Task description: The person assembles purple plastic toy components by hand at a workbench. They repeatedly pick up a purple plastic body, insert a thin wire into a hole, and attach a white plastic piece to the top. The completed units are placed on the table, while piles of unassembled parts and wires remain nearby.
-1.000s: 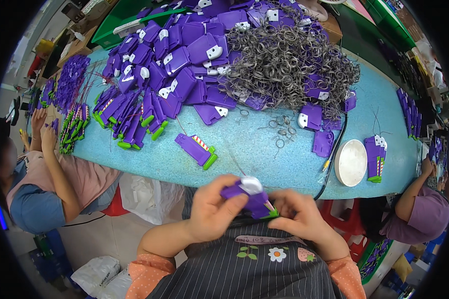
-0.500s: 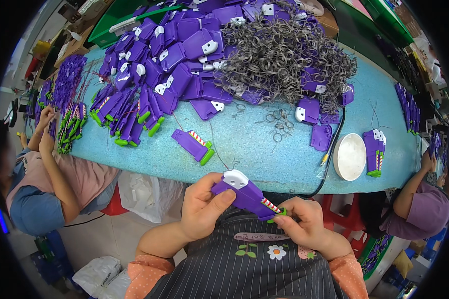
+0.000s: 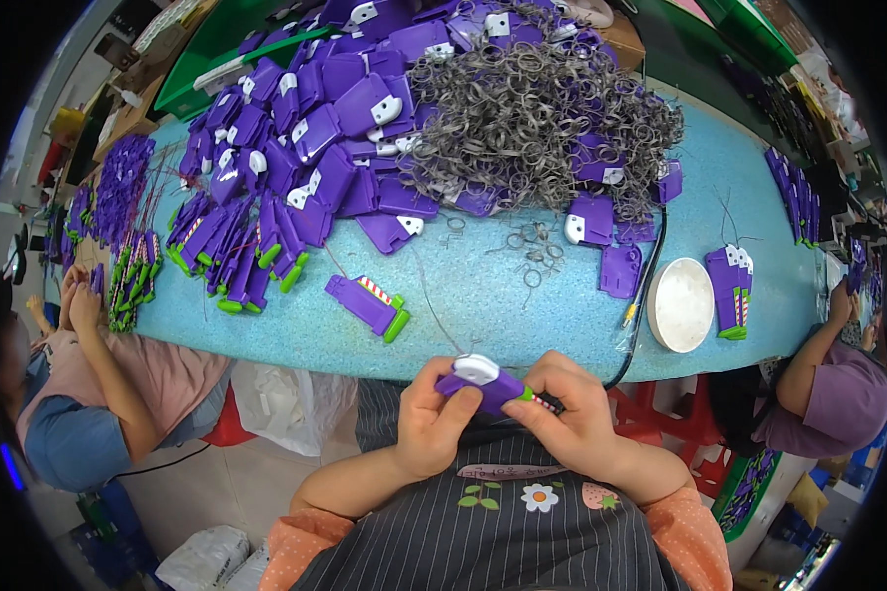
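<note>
Between my two hands, above the table's front edge, is a purple plastic toy leg part [image 3: 499, 390] with a white rounded end. A thin dark wire [image 3: 442, 322] runs up from the white end. My left hand [image 3: 432, 422] is closed on the white-end side, thumb on the near face. My right hand [image 3: 568, 410] pinches the green and striped end, which its fingers partly hide. Beyond, on the blue table, lies a similar purple part [image 3: 368, 304] with a green foot and a red-and-white striped strip.
A big heap of purple parts [image 3: 340, 128] covers the back, beside a tangle of grey wire rings [image 3: 532, 113]. At right are a white bowl [image 3: 682, 305], a black cable [image 3: 650, 276] and finished-looking parts [image 3: 729, 293]. Co-workers sit left [image 3: 99, 394] and right [image 3: 833, 394].
I have tilted the purple part so it now shows more edge-on. My hands have come closer together, the right one moving up and over the green end. The view has shifted slightly.
</note>
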The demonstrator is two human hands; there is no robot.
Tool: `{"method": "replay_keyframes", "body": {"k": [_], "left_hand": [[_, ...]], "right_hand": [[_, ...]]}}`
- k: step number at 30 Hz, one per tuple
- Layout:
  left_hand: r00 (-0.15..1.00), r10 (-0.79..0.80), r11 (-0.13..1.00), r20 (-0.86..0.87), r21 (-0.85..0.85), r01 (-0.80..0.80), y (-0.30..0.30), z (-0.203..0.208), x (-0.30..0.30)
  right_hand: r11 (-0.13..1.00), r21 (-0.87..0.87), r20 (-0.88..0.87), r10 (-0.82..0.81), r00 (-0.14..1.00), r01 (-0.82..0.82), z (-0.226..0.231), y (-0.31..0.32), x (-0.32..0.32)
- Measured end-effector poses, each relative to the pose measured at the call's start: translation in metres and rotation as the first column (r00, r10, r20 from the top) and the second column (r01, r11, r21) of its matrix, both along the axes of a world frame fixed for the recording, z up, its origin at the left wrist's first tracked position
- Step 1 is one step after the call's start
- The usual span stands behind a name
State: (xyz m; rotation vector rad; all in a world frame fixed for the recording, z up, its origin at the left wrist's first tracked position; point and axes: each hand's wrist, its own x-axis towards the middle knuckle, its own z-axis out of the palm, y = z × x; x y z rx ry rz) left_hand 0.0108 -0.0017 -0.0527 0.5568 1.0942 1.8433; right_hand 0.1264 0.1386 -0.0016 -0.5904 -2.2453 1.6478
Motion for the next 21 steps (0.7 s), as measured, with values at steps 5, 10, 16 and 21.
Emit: {"method": "replay_keyframes", "body": {"k": [5, 10, 16, 21], "left_hand": [[0.949, -0.052, 0.994, -0.312, 0.076, 0.079, 0.003, 0.003, -0.008], [0.796, -0.03, 0.986, -0.604, 0.112, 0.122, 0.008, 0.005, -0.01], [0.775, -0.072, 0.99, -0.627, 0.05, 0.133, 0.007, 0.008, -0.008], [0.732, -0.133, 0.982, -0.668, 0.008, 0.187, 0.022, 0.02, -0.021]], "right_hand": [[0.979, 0.203, -0.101, 0.057, 0.993, -0.035, -0.008, -0.002, 0.004], [0.981, 0.18, -0.293, 0.128, 0.947, -0.076, -0.005, 0.002, 0.002], [0.974, 0.214, -0.26, 0.136, 0.956, -0.08, -0.011, -0.001, 0.007], [0.999, 0.035, -0.201, 0.007, 0.98, 0.0, -0.007, 0.001, 0.013]]}}
